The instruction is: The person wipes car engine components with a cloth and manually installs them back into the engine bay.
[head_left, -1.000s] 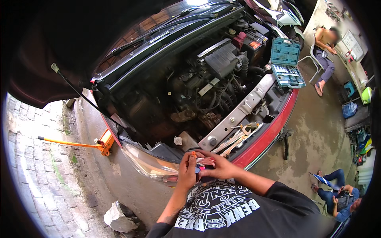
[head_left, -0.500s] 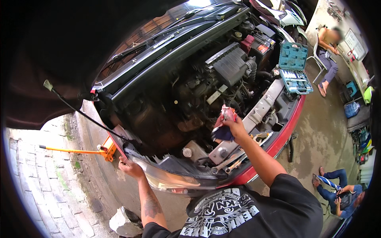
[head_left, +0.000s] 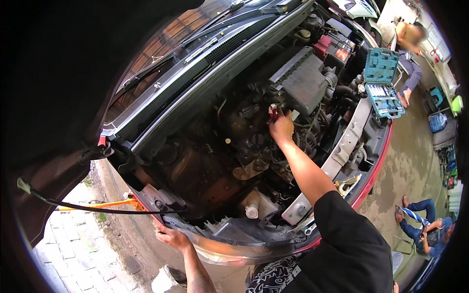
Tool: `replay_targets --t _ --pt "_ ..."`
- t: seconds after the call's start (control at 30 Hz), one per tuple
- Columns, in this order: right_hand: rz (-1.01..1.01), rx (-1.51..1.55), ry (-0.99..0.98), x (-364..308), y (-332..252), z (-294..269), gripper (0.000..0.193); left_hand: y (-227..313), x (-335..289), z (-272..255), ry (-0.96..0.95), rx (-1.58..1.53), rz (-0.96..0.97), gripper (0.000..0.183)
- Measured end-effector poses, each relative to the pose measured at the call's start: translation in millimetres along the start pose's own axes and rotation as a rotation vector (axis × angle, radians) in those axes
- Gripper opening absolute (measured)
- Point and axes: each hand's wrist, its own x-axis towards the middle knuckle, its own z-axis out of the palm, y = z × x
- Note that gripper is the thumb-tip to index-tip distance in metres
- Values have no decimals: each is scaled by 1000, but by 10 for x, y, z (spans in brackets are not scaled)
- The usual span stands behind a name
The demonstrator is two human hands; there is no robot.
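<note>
Over the middle of the open engine bay, my right hand (head_left: 282, 128) is closed on a bunched red and white rag (head_left: 273, 112). It is just left of the black air filter box (head_left: 302, 80), above the engine. Most of the rag is hidden by my fingers. At the car's front left corner, my left hand (head_left: 172, 238) has its fingers curled against the fender edge (head_left: 151, 215), beside the headlight (head_left: 220, 249). A white-capped reservoir (head_left: 251, 210) sits low in the bay, between my hands.
A thin hood prop rod (head_left: 107, 210) crosses on the left. An open teal tool case (head_left: 383, 80) stands on the car's right front edge, near the battery (head_left: 339, 47). Wrenches (head_left: 310, 229) lie along the front edge. An orange jack handle (head_left: 97, 205) is beyond the fender. Two people sit at the right.
My right hand has moved forward and slightly left with the rag, from the front crossmember to above the engine. My left hand stays at the fender edge. The view has shifted.
</note>
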Motion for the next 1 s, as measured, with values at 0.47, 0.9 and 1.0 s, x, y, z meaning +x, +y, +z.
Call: replay_targets --t 0.47,0.9,1.0 --pt "-304 -412 -743 -112 -634 -648 24 -107 16 -40 -14 62 28 45" --pt "323 1667 -1069 -1571 -159 -2798 61 365 -311 -301 22 -367 -122 30" --pt "436 1556 -981 -1802 -138 -3122 66 771 -789 -618 -258 -619 112 25"
